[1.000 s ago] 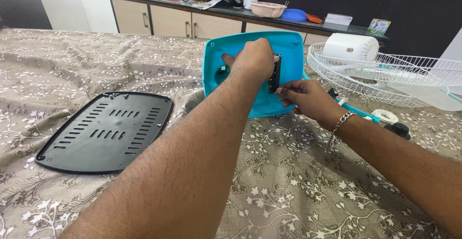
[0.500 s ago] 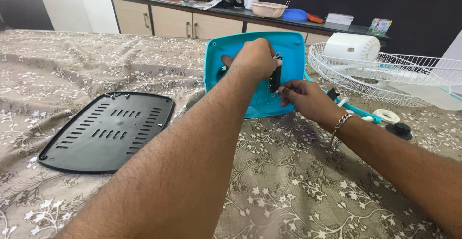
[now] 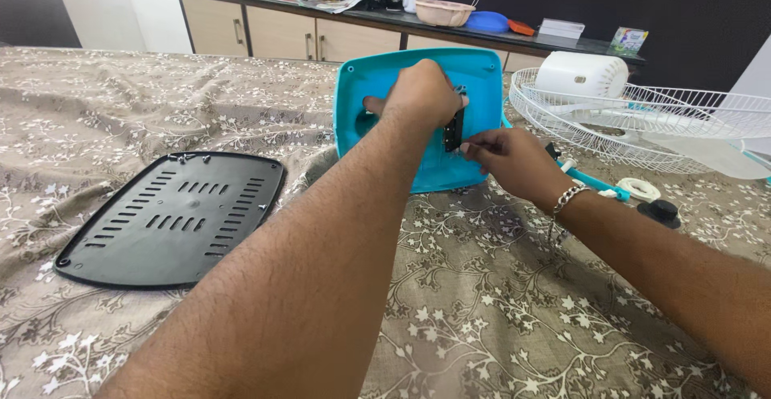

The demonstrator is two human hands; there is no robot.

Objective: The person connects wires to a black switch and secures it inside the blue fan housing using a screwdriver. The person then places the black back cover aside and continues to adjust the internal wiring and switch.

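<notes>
A teal plastic fan base stands tilted on its edge on the cloth-covered surface. My left hand grips it from the front, fingers curled over its middle. A small black part sits on the base just right of that hand. My right hand, with a metal bracelet at the wrist, pinches at the lower end of this black part with its fingertips. A thin tool may be between the fingers, but I cannot tell.
A black vented plastic plate lies flat at the left. A white wire fan guard and white motor housing lie at the right, with a black knob and white ring. Cabinets with bowls stand behind.
Both hands stay on the teal base; my right hand has shifted slightly along the black part. The base itself has not visibly moved.
</notes>
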